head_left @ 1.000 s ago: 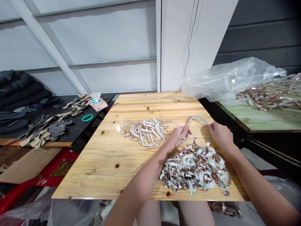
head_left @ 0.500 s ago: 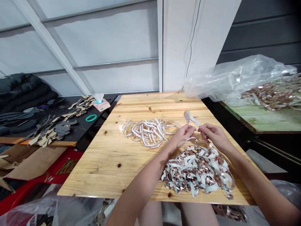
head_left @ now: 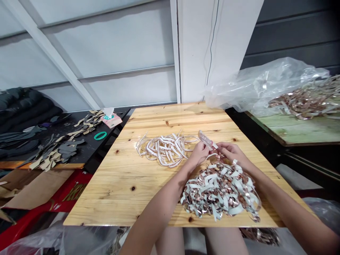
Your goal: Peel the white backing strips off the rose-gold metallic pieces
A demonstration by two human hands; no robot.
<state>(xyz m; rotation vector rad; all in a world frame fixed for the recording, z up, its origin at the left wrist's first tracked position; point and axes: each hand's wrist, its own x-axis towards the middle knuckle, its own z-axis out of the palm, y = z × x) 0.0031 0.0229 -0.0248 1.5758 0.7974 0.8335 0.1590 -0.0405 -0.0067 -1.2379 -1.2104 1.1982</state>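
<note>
Just beyond a heap of curled white and rose-gold shiny strips, my two hands work close together. My left hand is closed on a shiny strip, whose looped end sticks up past the fingers. My right hand pinches the other part of that strip, slightly to the right. To the left of my left hand lies a looser pile of long, narrow white-edged strips. The fingertips are partly hidden by the strip and by each other.
All this rests on a pale wooden table. On the left, a black table carries dark and tan scraps, a green ring and a tissue pack. At right, clear plastic and more shiny strips lie on a greenish board.
My right hand has shifted slightly, its fingers now more curled inward. The strip's upright end has tilted and dropped toward my left hand. The view has shifted a little.
</note>
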